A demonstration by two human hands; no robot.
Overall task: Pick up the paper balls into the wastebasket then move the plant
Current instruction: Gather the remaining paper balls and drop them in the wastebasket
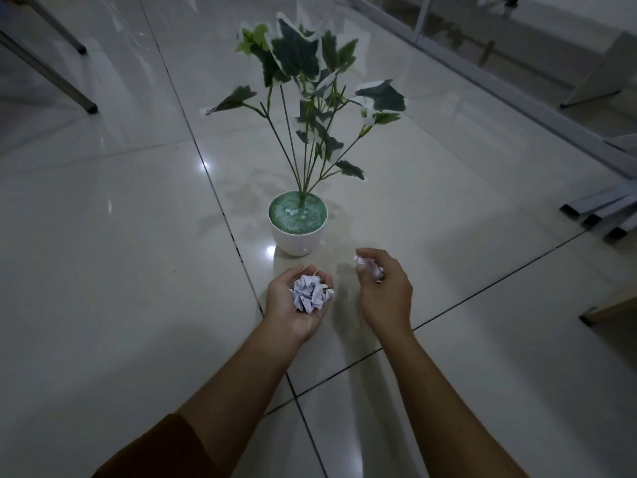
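2 hands: left hand, right hand

2 paper balls, one per hand: bigger paper ball in the left palm, smaller paper ball mostly hidden in the right fingers

1 plant in 1 white pot

2 dark table legs top left

3 grey bars stacked at the right edge

1 brown sleeve, left arm only
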